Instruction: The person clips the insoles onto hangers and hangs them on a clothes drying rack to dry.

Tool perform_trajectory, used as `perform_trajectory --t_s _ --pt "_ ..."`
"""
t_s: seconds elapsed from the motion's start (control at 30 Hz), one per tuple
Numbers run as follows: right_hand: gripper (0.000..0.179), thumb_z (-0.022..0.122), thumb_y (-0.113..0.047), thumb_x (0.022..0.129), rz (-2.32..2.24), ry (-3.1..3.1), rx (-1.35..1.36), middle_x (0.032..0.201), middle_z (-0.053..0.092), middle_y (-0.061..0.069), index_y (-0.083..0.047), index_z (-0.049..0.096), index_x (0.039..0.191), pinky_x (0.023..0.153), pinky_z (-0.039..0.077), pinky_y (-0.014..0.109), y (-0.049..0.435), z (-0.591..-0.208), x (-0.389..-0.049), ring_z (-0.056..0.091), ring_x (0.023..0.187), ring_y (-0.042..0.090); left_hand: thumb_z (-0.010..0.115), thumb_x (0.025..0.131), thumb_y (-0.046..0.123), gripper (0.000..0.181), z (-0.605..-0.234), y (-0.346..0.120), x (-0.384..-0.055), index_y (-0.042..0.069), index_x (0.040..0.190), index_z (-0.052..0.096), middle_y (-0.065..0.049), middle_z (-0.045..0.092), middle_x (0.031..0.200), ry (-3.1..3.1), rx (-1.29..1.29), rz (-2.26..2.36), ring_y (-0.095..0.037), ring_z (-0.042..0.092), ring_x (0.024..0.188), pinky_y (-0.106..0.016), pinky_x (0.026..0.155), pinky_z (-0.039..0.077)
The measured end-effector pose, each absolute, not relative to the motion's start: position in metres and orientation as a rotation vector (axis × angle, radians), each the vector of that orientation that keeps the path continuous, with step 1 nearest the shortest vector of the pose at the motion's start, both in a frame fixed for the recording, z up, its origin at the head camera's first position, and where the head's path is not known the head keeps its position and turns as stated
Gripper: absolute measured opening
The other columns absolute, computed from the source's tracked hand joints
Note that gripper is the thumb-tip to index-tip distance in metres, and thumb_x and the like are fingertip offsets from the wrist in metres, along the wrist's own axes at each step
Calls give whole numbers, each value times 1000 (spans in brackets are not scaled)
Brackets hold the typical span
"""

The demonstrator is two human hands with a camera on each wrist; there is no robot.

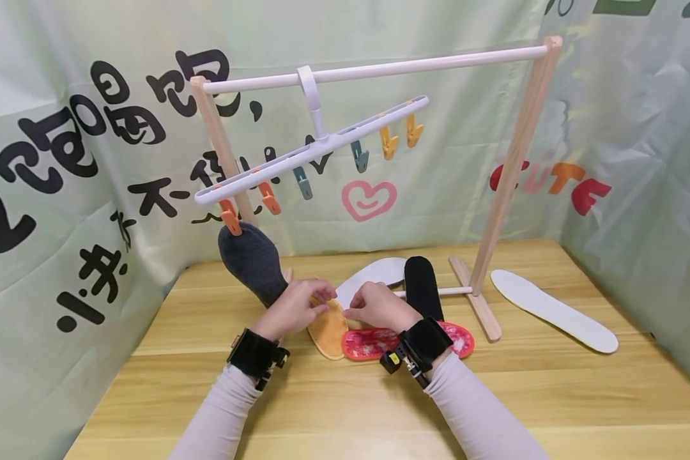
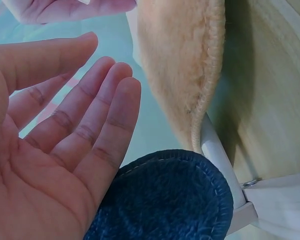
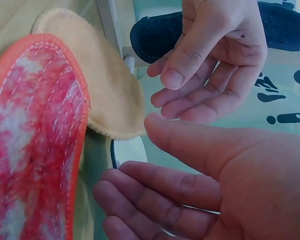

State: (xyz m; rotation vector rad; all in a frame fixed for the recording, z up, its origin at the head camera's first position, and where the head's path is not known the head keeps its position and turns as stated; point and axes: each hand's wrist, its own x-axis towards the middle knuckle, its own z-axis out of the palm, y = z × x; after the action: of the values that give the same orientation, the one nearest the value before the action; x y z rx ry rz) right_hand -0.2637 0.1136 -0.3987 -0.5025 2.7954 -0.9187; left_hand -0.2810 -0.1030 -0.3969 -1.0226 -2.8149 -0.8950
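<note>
Over a fuzzy orange-yellow insole (image 1: pixel 329 335) on the table, my left hand (image 1: pixel 296 308) hovers with loosely bent fingers. In the left wrist view its palm and fingers are bare, apart from that insole. Facing it from the right, my right hand (image 1: pixel 382 308) has its thumb apart from its fingers and holds nothing, as the right wrist view shows. A red-and-white patterned insole (image 3: pixel 35 135) with an orange edge lies below the right hand. Beside the left hand a dark grey insole (image 1: pixel 250 259) hangs from an orange clip (image 1: pixel 230 219), its lower end partly hidden.
A lilac clip hanger (image 1: pixel 322 144) hangs tilted, left end low, from a wooden rack's bar (image 1: pixel 437 62). Several orange, blue-grey and yellow clips (image 1: pixel 388 144) dangle from it. A black insole (image 1: pixel 422 287) and white insole (image 1: pixel 370 275) lie behind; another white insole (image 1: pixel 554 311) lies right.
</note>
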Motion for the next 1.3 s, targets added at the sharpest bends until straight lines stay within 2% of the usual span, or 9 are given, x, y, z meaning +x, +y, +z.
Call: perform_trajectory --t_s 0.17,0.43,0.8,1.13,1.3 --pt "21 80 -25 99 -924 2782 -515 73 76 2 -6 85 90 62 43 21 115 -400 -263 55 64 8 76 96 -3 17 -399 -102 -281 5 111 76 -9 78 106 -2819 -1020 -895 -20 74 98 -38 90 63" --pt "30 80 -25 98 -868 2764 -574 56 53 -10 -8 80 74 55 34 20 115 -405 -260 44 54 6 77 96 0 15 -403 -103 -282 8 108 75 -5 77 102 -2829 -1015 -880 -17 73 96 -36 87 62" --pt "31 83 -25 96 -840 2737 -567 53 46 -11 -12 78 69 53 29 21 112 -411 -261 39 51 6 78 95 -1 16 -404 -104 -281 7 108 76 -6 77 103 -2835 -1024 -886 -16 74 94 -35 87 63" --pt "33 84 -23 94 -840 2758 -593 51 40 -12 -10 75 65 53 26 21 108 -415 -261 36 51 6 77 96 -1 16 -406 -104 -282 8 109 76 -6 78 104 -2848 -1034 -890 -17 74 95 -36 88 63" --pt "47 84 -25 95 -846 2765 -604 49 35 -13 -16 60 55 52 23 22 106 -418 -262 32 50 6 77 96 -1 15 -406 -105 -282 8 109 76 -5 78 104 -2855 -1030 -894 -17 74 95 -36 88 63"
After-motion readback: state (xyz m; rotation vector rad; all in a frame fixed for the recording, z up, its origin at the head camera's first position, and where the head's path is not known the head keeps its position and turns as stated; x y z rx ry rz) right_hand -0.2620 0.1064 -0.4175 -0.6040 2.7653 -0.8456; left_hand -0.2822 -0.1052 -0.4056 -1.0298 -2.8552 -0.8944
